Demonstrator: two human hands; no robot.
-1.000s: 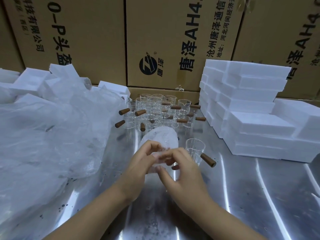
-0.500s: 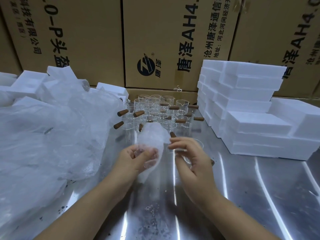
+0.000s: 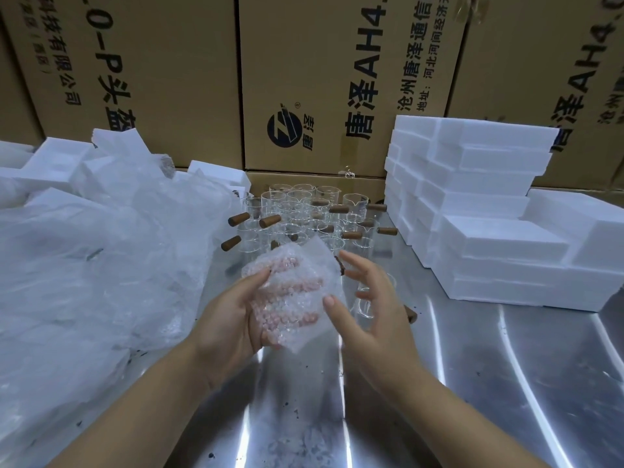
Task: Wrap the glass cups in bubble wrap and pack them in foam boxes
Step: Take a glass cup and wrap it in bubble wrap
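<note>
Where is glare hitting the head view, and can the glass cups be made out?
Head view: glare streaks run across the steel table in front; glass cups are faint, told mainly by brown handles; cartons behind splay from wide-angle distortion; bubble wrap is sharp.

I read this as a packing bench in a warehouse or stockroom. Beyond both hands, a wall of large printed cardboard cartons (image 3: 320, 79) closes off the back. Right of the right hand (image 3: 371, 315), white foam boxes (image 3: 489, 204) are stacked in tiers. Left of the left hand (image 3: 233, 315) lies a heap of loose clear plastic film (image 3: 84, 265) over more foam pieces (image 3: 57, 160). Just ahead of the hands, many identical glass cups (image 3: 304, 211) with wooden handles stand clustered. Everything sits on a bare stainless-steel table (image 3: 506, 383), and the left hand holds bubble wrap (image 3: 290, 292).
</note>
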